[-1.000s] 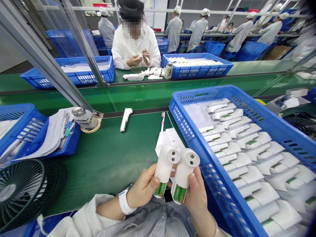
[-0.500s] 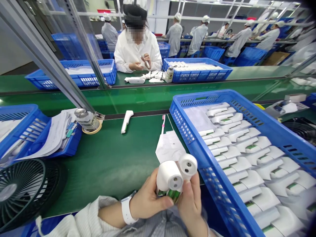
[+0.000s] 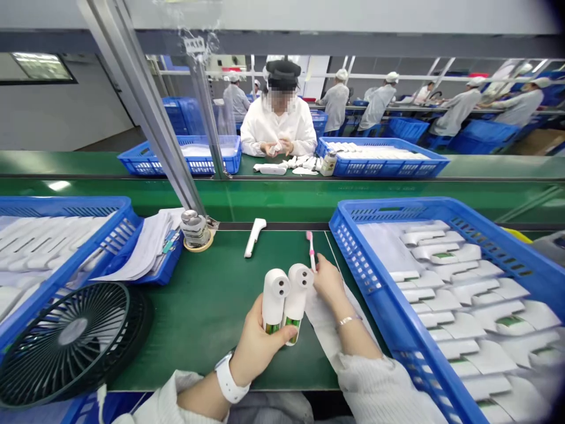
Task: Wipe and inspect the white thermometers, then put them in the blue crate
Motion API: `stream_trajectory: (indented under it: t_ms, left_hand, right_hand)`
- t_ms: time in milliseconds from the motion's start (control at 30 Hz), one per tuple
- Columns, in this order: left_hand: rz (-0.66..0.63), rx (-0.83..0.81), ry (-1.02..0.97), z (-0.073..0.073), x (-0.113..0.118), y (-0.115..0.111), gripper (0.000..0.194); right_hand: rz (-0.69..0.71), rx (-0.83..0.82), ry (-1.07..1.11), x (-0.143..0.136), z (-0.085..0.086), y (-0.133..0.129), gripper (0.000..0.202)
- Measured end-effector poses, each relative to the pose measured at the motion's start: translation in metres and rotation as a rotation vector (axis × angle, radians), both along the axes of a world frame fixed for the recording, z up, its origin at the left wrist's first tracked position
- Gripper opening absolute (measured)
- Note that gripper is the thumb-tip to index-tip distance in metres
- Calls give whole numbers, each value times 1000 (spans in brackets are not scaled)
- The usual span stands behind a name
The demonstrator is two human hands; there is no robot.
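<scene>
My left hand (image 3: 262,335) is closed around two white handheld devices shaped like infrared thermometers, held upright side by side. The left device (image 3: 274,297) and the right device (image 3: 296,294) each have a round head with two dark holes and a green part low on the body. My right hand (image 3: 330,280) has its fingers closed at the handle of a pink and white toothbrush (image 3: 311,244); part of the handle is hidden. Beneath my right forearm is a white cloth or paper sheet (image 3: 324,330). Another white device (image 3: 255,237) lies alone on the green table (image 3: 198,335).
A blue basket (image 3: 375,282) of white devices stands at right, another blue basket (image 3: 126,221) at left. A black fan (image 3: 73,333), a tray of papers (image 3: 150,247) and a metal-topped jar (image 3: 194,229) are on the left. A co-worker (image 3: 278,123) sits opposite.
My right hand has let go of the devices and moved forward to the toothbrush. Both devices are now in my left hand, turned more upright. The camera view has shifted.
</scene>
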State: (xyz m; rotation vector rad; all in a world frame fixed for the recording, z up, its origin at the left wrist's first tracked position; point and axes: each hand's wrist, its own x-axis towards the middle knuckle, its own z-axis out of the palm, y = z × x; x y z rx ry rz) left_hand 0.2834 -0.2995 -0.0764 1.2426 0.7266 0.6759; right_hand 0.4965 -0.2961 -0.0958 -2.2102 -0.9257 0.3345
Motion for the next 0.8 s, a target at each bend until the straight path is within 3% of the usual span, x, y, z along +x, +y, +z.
stream_trajectory:
  t_ms: [167,267,367,633,800]
  left_hand:
    - [88,30,9,-7,0,19,43]
    - [112,14,9,-8,1,24,40]
    - [123,19,5,-9,0,24,39]
    - [168,7,3,-9,-3,28,34]
    - [183,26,-4,-10,-1,30,29]
  right_hand:
    - [75,161,-64,-36,13,-45,51]
    - [226,297,-59,-72,22,-79,54]
    - [346,365,-126,-94,30,-96,54]
    - [693,245,-391,-72,42,-102,49]
    - [681,243,-431,-73,53,-98,41]
